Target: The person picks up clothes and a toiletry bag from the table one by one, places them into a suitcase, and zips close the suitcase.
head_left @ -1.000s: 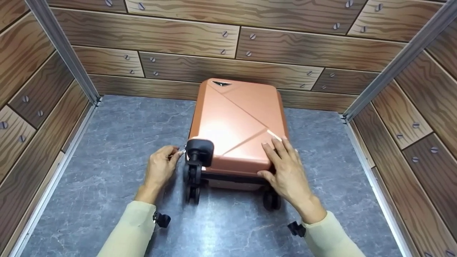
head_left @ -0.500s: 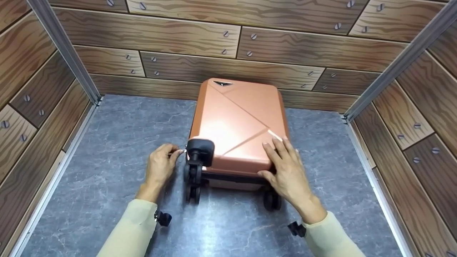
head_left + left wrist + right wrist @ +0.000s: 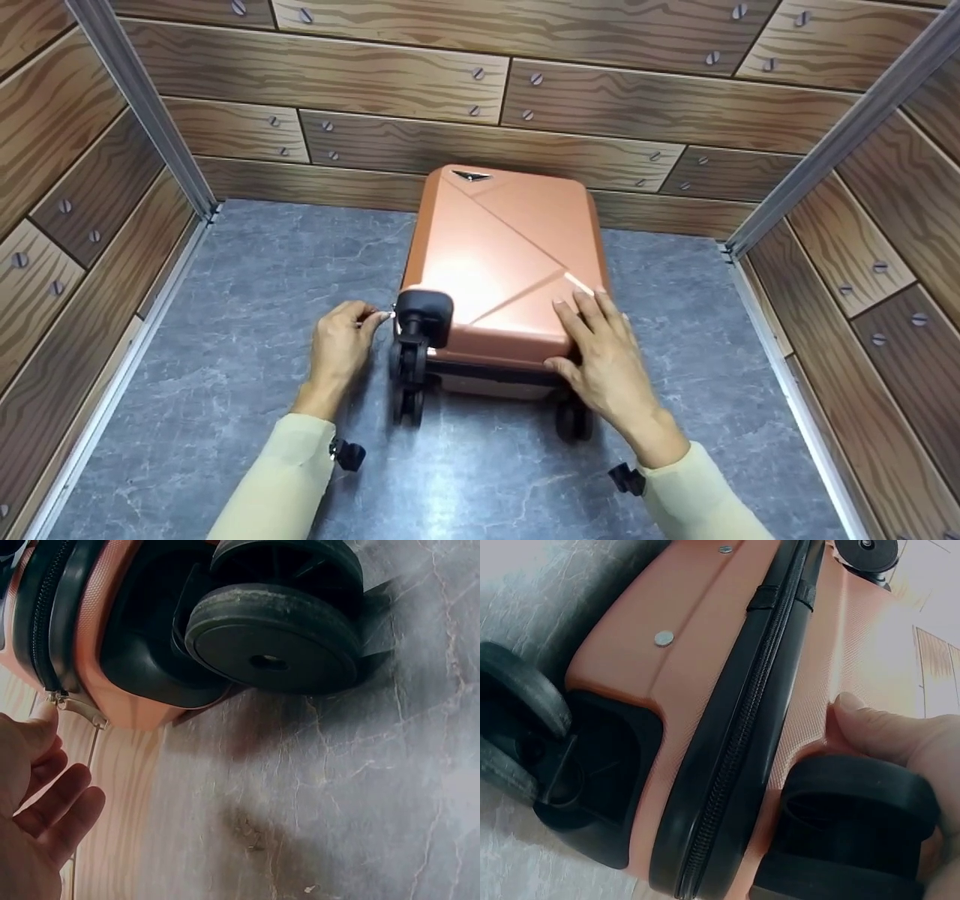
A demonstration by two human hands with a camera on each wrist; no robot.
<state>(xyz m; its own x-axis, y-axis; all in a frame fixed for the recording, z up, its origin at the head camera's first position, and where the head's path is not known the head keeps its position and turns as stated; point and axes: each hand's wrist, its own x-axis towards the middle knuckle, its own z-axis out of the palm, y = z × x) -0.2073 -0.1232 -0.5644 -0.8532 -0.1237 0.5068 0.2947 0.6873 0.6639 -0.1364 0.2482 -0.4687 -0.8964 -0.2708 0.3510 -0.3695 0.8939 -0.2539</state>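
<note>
An orange hard-shell suitcase [image 3: 510, 240] lies flat on the floor, its wheeled end facing me. At its near left corner my left hand [image 3: 341, 349] pinches a zipper pull between thumb and finger. The left wrist view shows the metal zipper pull [image 3: 84, 712] at the thumb tip, where the black zipper [image 3: 46, 615] turns along the side. My right hand [image 3: 607, 367] rests on the near right corner, fingers straight on the top shell and thumb on the end face. In the right wrist view the zipper teeth [image 3: 739, 731] run meshed along the wheeled end.
Black double wheels [image 3: 409, 375] stick out at the near left corner, with another wheel [image 3: 574, 420] under the right hand. Wood-patterned panels [image 3: 397, 82] with metal corner posts enclose the grey marbled floor [image 3: 277, 262]. The suitcase's far end lies close to the back panel.
The head view has shifted slightly. Both hands keep their places on the suitcase, and the suitcase has not visibly moved.
</note>
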